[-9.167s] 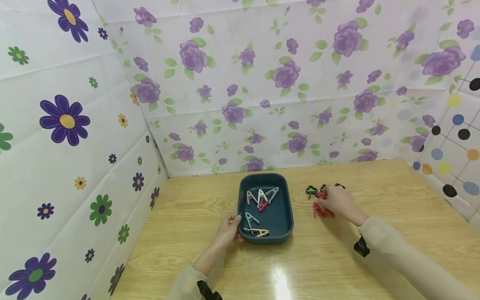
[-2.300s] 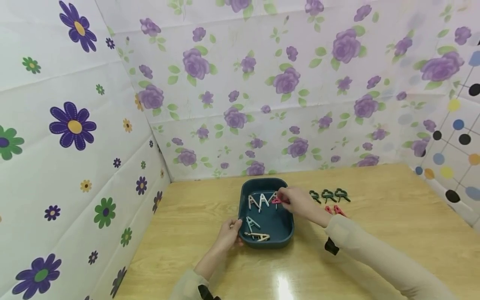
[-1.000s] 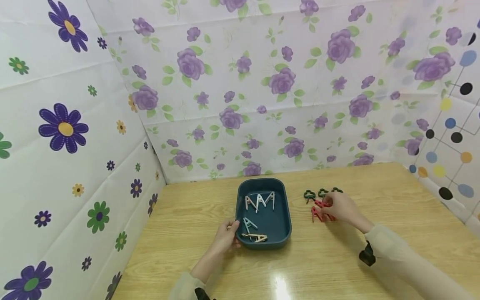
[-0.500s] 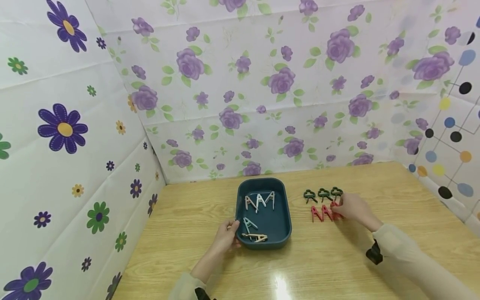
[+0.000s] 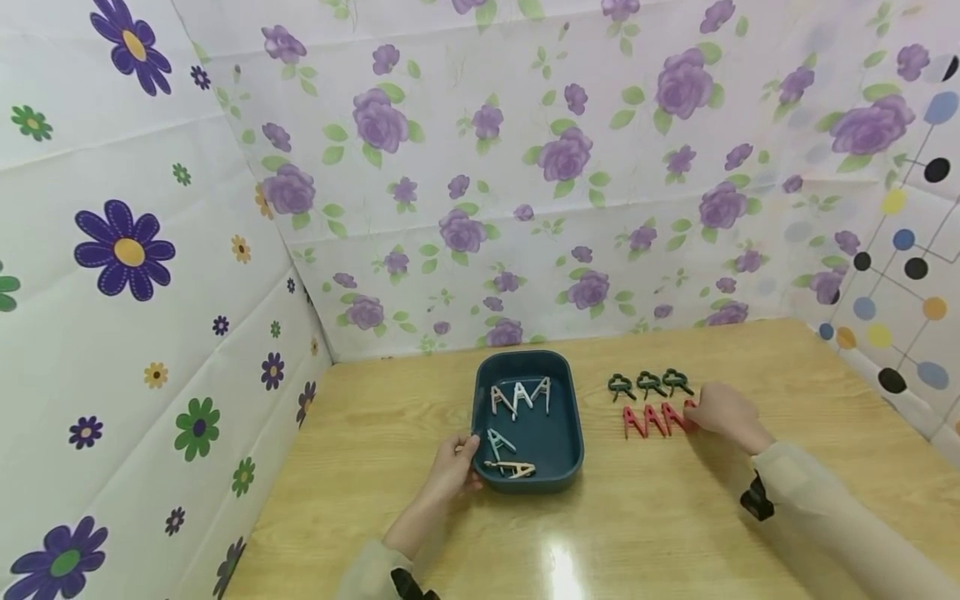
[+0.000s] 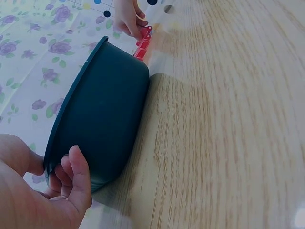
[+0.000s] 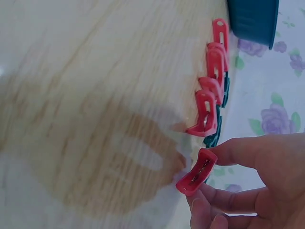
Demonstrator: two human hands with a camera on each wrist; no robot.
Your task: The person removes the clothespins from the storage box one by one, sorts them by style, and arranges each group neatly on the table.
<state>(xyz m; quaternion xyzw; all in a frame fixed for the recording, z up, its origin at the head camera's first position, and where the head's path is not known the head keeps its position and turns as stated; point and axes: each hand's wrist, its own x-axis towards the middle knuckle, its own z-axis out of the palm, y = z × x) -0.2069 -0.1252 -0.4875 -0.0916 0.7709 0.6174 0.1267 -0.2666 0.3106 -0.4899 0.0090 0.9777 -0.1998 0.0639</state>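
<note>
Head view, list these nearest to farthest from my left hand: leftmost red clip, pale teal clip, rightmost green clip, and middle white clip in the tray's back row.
From your left hand:
1. Pale teal clip, near-left in the tray.
2. Middle white clip, farther back inside.
3. Leftmost red clip, right of the tray.
4. Rightmost green clip, farther right and back.

The head view is bright, with white glare on the table (image 5: pixel 637 533) between five and six o'clock; left wrist, dimmer and bluish; right wrist, hazy, broad shadow at seven.
</note>
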